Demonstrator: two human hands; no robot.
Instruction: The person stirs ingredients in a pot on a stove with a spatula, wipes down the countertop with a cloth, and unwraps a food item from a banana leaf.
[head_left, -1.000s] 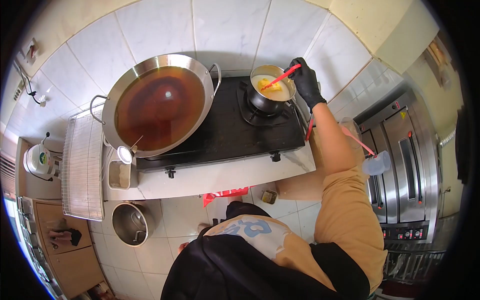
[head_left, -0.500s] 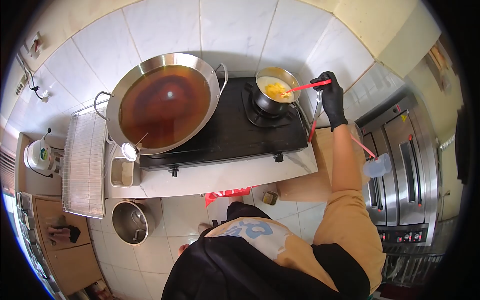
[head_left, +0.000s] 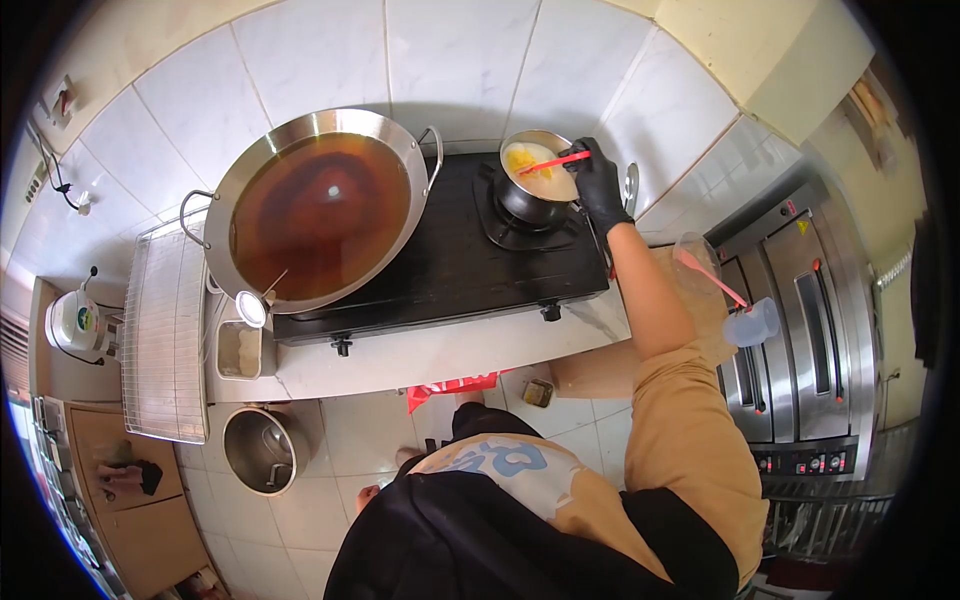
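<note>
On the right burner stands a small dark saucepan (head_left: pixel 530 210) with pale liquid and soft yellow pieces inside. My right hand (head_left: pixel 597 185), in a black glove, is closed around a red spatula (head_left: pixel 556 163) that reaches over the rim into the liquid; its tip is hidden there. What seem to be the bare fingers of my left hand (head_left: pixel 367 494) show low beside my apron, mostly covered, holding nothing that I can see.
A wide two-handled pan (head_left: pixel 222 262) of brown liquid, with a probe thermometer (head_left: pixel 252 308) at its rim, fills the stove's (head_left: pixel 440 290) left side. A clear jug (head_left: pixel 750 322) stands right, near a steel oven (head_left: pixel 800 340). A wire rack (head_left: pixel 165 330) lies left.
My right hand has moved left and closer to the saucepan with the spatula. The yellow pieces have shifted towards the far left of the liquid.
</note>
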